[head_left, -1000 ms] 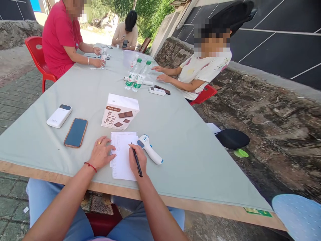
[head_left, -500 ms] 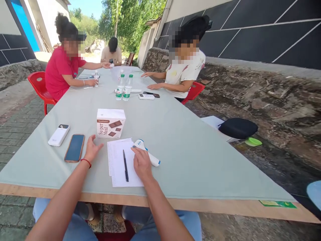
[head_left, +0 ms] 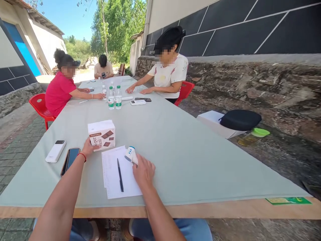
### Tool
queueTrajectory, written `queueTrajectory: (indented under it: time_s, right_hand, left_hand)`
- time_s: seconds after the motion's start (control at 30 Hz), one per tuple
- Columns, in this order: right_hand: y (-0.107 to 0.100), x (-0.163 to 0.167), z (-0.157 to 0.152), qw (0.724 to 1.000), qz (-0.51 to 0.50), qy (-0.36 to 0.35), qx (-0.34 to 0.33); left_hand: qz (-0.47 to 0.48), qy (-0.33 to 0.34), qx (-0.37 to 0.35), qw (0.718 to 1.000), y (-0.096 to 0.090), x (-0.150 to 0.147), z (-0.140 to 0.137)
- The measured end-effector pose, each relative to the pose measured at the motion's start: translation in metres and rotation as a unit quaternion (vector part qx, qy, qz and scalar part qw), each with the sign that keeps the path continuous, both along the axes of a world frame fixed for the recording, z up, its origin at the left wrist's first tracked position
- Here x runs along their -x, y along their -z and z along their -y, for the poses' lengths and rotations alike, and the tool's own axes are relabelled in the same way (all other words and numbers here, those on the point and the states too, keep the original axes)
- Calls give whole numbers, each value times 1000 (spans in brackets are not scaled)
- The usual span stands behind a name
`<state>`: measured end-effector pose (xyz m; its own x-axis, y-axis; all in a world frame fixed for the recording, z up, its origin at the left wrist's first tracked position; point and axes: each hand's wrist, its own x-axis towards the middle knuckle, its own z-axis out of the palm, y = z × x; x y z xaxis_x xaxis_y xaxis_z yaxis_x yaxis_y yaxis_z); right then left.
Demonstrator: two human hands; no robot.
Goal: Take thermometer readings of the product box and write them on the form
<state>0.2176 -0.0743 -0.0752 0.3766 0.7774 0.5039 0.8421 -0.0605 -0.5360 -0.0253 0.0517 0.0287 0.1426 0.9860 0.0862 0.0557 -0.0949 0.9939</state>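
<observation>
My left hand (head_left: 87, 149) grips the lower left edge of a white box (head_left: 107, 137) with chocolate pieces printed on its front, the thumb lying across that face. The box stands upright on the table. Wrapped round the handle of a white infrared thermometer (head_left: 130, 154) is my right hand (head_left: 144, 171); its fingers cover most of the handle. Between my forearms lie sheets of paper (head_left: 111, 182), with a black pen (head_left: 120, 174) on top. A phone (head_left: 71, 159) in an orange-edged case lies beside my left wrist, partly behind the forearm.
A white power bank (head_left: 55, 151) lies at the left. Farther off stand water bottles (head_left: 118, 97), near another white device (head_left: 137, 102) and a dark phone. Two people sit along the sides, one at the far end. A black case (head_left: 240, 119) rests beyond the table's right edge.
My left hand has moved forward onto the box and taken hold of its left edge. My right hand has closed round the thermometer, which has turned. The far co-workers' arms have shifted.
</observation>
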Motion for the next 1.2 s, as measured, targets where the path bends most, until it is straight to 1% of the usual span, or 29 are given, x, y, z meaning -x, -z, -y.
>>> queueTrajectory:
  time_s: [0.07,0.13,0.17,0.23,0.3,0.33,0.4,0.47,0.5,0.6,0.67,0.7,0.77,0.87,0.93,1.1,1.2]
  right_hand:
    - [-3,1,-2,999,-18,-13,-45]
    - [-7,3,-4,993,-51,-33,-97]
    - [-9,5,-5,989,-76,-47,-119]
    - [-17,9,-3,975,-143,-85,-149]
    - [-28,15,4,952,-228,-132,-158]
    - [-35,19,10,935,-279,-156,-152]
    - [-52,29,22,890,-391,-199,-124]
    - [-69,40,35,839,-485,-235,-71]
    - [-77,46,40,818,-517,-250,-40]
    - [-93,64,48,765,-581,-271,62]
    - [-96,75,47,736,-616,-258,111]
    - [-96,80,45,727,-628,-248,126]
    - [-91,88,41,723,-638,-224,140]
    - [-83,96,35,740,-626,-203,139]
    - [-79,99,34,750,-615,-207,130]
    - [-78,103,37,751,-604,-227,139]
    - [-79,105,39,768,-585,-222,141]
  left_hand:
    - [8,-74,2,997,-1,-1,3]
    - [53,-130,-2,990,-1,-2,8]
    - [81,-143,-3,986,-1,-2,13]
    - [130,-150,5,980,3,-2,26]
    - [163,-155,24,974,11,-2,42]
    - [174,-158,34,971,16,-3,50]
    - [180,-151,26,972,25,-6,65]
    - [171,-131,7,976,32,-8,74]
    - [161,-123,0,979,34,-10,76]
    - [126,-123,-11,984,35,-11,79]
    - [107,-129,-18,986,35,-11,79]
    - [101,-130,-20,986,35,-11,78]
    - [97,-128,-17,987,36,-11,77]
    - [105,-120,-4,987,38,-12,75]
    - [116,-110,3,987,38,-11,73]
    - [129,-93,8,987,36,-11,73]
    - [143,-75,18,987,36,-11,73]
